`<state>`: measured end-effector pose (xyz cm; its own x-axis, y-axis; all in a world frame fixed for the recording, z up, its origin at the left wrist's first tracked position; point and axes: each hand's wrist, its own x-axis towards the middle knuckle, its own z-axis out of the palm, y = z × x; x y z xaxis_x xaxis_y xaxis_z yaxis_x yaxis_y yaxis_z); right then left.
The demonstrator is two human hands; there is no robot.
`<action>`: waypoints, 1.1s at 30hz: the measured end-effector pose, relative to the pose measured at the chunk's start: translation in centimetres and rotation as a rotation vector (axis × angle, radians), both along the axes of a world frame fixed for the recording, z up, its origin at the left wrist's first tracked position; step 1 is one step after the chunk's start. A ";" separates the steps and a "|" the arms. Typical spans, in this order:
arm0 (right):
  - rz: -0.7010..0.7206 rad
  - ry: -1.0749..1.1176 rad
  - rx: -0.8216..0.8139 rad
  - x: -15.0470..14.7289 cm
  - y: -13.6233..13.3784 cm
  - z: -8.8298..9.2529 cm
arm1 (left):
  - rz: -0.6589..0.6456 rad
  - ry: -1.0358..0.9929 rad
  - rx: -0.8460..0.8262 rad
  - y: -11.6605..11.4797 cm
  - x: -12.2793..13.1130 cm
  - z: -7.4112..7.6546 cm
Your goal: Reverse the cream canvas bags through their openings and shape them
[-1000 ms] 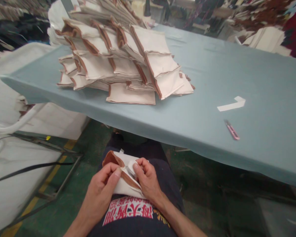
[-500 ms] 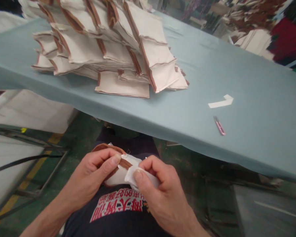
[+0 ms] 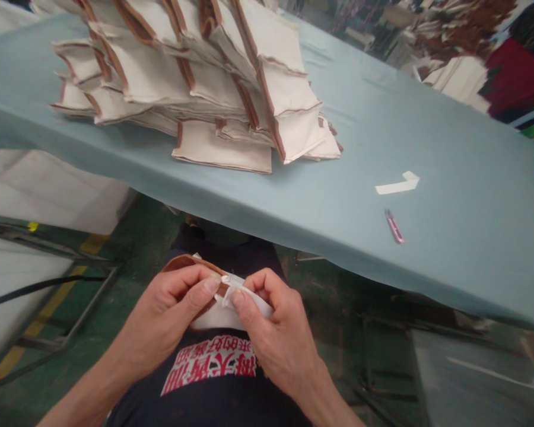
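Left hand (image 3: 173,308) pinches brown-edged cloth piece (image 3: 211,320), lower centre of frame; right hand (image 3: 282,332) pinches white material (image 3: 261,302) at it. Work looks mid-way. Stacked pieces (image 3: 149,77), upper left: done or waiting, can't tell.

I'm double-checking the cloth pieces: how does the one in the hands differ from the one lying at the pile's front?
The held piece is off the table, pinched by the left hand; the front piece lies on it. The held piece's brown edging curves, while the front piece's runs nearly straight. The right hand, gripping white material, partly hides the held piece; the front piece mostly shows. Both are cream with brown edging.
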<state>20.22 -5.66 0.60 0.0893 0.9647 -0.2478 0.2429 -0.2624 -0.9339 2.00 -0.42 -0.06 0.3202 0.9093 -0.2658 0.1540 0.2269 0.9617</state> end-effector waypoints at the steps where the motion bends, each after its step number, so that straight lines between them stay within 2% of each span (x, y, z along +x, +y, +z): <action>1: 0.003 -0.008 0.002 -0.1 0.0 0.1 | 0.001 0.008 0.018 0.0 0.0 0.0; 5: -0.008 -0.034 0.004 -0.4 0.1 0.0 | 0.014 0.037 0.037 -0.2 -0.3 -0.2; 12: -0.007 -0.058 -0.007 -0.8 0.5 0.0 | 0.002 0.051 -0.051 -0.5 -0.6 -0.6; 24: -0.019 -0.082 -0.064 -1.1 0.6 -0.1 | 0.003 0.074 0.049 -0.4 -0.3 -0.3; 33: 0.004 0.088 -0.196 -1.1 1.1 -1.1 | 0.005 0.124 0.125 -0.3 -0.3 -0.8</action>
<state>19.10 -4.53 -0.48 0.0551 0.8976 -0.4374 0.1639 -0.4403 -0.8828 1.66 -0.74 -0.88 0.2876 0.9392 -0.1878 0.2728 0.1076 0.9560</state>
